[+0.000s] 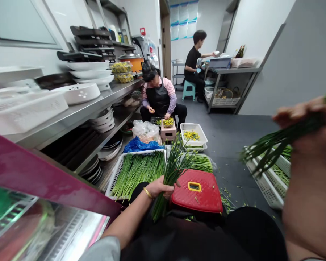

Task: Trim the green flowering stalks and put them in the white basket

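My left hand [163, 187], with a gold bangle at the wrist, is closed round a bunch of flowering chives [176, 163]. The stems stand slightly tilted above my lap, pale buds at the top. Raised at the far right, my right hand [309, 127] is blurred and close to the camera. A second bunch of long green stems [282, 139] hangs from it, the tips pointing left and down. In front of me is a red plastic stool [197, 188] with a yellow-rimmed hole. Left of it, a white basket [116, 174] holds many cut green stems.
White baskets [268, 186] of greens stand at right. Ahead, a person [159, 94] sits handling yellow flowers near a white tray [202, 130]; another person [192, 67] sits by a steel table [236, 70]. Steel shelving [108, 103] with dishes lines the left. Scraps litter the floor [228, 174].
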The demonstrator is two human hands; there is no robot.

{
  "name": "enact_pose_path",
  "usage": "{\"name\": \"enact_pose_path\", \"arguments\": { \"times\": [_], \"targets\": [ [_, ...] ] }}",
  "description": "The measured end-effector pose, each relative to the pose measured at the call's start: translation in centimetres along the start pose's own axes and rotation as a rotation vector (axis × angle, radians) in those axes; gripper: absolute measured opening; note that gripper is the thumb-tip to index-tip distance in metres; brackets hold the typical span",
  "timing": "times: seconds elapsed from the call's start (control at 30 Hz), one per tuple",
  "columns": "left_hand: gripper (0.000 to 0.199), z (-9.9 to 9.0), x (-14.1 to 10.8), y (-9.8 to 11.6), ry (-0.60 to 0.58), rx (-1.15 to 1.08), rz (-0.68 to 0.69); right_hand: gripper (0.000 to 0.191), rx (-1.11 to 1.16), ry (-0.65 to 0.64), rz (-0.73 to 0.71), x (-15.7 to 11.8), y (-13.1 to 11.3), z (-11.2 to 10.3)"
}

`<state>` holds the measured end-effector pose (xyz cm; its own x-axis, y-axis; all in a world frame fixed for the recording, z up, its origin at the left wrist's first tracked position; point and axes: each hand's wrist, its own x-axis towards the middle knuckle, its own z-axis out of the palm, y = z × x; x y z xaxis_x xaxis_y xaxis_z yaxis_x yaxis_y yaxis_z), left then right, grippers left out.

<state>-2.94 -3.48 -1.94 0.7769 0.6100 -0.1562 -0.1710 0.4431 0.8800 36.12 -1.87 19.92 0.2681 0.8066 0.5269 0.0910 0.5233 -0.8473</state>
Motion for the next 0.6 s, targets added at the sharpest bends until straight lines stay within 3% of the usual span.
{"name": "enact_pose_path", "arguments": {
  "times": [0.1,0.17,0.23,0.4,0.6],
  "targets": [
    [0.047,0.7,-0.2,0.3,-0.071,0.005,-0.019,0.042,0.307,-0.023,0.292,-2.8,3.1,5.6],
    [0.047,1.2,-0.3,0.4,-0.098,0.005,-0.033,0.043,0.371,-0.150,0.487,-4.3,5.2,8.8],
    [0.046,1.6,-0.3,0.4,-0.112,0.005,-0.046,0.046,0.389,-0.248,0.571,-5.7,6.9,11.2],
    [0.048,1.7,-0.2,0.1,-0.189,0.004,-0.047,0.046,0.399,-0.421,0.648,-7.8,7.7,15.2],
    [0.046,1.2,-0.3,-0.7,-0.218,-0.013,-0.042,0.035,0.334,-0.451,0.599,-8.0,6.1,17.0]
  ]
}}
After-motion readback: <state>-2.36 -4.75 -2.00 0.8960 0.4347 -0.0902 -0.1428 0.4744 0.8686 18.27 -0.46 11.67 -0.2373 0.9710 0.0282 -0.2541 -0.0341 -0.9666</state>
